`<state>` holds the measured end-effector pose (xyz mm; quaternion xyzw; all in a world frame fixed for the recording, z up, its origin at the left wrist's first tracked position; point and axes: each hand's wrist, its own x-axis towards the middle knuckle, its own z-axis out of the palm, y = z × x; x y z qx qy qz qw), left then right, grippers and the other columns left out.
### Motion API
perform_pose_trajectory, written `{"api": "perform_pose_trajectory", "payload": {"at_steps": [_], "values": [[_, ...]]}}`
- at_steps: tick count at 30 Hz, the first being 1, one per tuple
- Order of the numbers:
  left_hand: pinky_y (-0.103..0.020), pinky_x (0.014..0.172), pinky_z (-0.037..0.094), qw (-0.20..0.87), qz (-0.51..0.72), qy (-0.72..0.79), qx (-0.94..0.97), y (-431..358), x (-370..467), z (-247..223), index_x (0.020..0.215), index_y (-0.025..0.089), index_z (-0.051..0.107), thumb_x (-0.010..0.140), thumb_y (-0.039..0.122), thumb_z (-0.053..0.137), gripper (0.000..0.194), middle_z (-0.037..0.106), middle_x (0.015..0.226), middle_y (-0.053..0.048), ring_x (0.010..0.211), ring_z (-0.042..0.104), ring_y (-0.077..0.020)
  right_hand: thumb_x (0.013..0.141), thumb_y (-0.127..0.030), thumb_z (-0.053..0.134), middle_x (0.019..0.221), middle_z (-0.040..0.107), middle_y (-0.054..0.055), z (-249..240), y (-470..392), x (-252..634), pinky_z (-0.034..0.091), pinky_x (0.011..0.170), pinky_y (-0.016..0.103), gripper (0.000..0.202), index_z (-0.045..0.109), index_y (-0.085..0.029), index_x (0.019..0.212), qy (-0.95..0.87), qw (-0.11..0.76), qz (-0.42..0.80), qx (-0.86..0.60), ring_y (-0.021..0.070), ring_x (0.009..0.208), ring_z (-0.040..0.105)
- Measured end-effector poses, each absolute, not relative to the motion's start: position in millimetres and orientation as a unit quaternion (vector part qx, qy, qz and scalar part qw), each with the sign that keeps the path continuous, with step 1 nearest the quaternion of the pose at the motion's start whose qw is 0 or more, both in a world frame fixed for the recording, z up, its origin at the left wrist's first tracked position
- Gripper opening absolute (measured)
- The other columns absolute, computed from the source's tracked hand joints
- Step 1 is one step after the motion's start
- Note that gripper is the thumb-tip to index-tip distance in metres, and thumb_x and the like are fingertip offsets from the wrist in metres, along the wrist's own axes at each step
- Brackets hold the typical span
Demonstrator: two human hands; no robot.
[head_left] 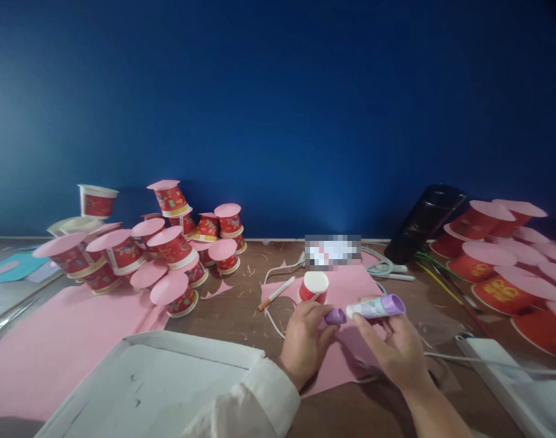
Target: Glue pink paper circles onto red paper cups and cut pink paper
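My left hand (304, 340) is closed on a small purple cap (335, 316), pinched between thumb and fingers. In my right hand (396, 350) is a glue stick (376, 306) with a purple base, its uncapped white tip facing the cap. Cap and glue stick are apart, with a small gap between them. Both hands hover over a sheet of pink paper (333, 371). Just beyond my left hand stands a red paper cup (315, 286) with its white bottom facing up. Beside it lies a brown-and-white stick (277, 294) that looks like a cigarette.
Red cups topped with pink discs (175, 243) are stacked at left, with more red cups (499, 292) at right. A black bottle (424, 222) leans by the blue wall. A white tray (191, 350), pink sheets (77, 340), a power strip (501, 371) and cables surround the work area.
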<state>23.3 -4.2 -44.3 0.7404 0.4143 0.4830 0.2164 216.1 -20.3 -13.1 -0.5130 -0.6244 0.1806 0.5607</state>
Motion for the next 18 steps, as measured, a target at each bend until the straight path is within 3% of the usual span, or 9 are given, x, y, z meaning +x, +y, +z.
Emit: {"api": "perform_pose_trajectory", "payload": {"at_steps": [7,18], "values": [[-0.043,0.094,0.065,0.221,0.484,0.415,0.738,-7.0,22.6,-40.7,0.124,0.020,0.080,0.094,0.018,0.080,0.030,0.079,0.112,-0.012,0.104,0.077,-0.0281,0.096,-0.039,0.076,0.094,0.083,0.009,-6.2,-18.8,214.1,0.068,0.075,0.029,0.018,0.077,-0.023,0.103,-0.667,0.528,0.158,-0.502,0.0238,0.083,0.082],[-0.045,0.096,0.066,0.232,0.483,0.421,0.732,-8.2,22.4,-39.2,0.124,0.020,0.079,0.092,0.016,0.080,0.032,0.079,0.114,-0.013,0.106,0.078,-0.0292,0.095,-0.047,0.077,0.096,0.084,0.010,-9.3,-18.3,214.9,0.069,0.076,0.033,0.026,0.078,-0.023,0.105,-0.670,0.513,0.187,-0.503,0.0260,0.085,0.083]]}}
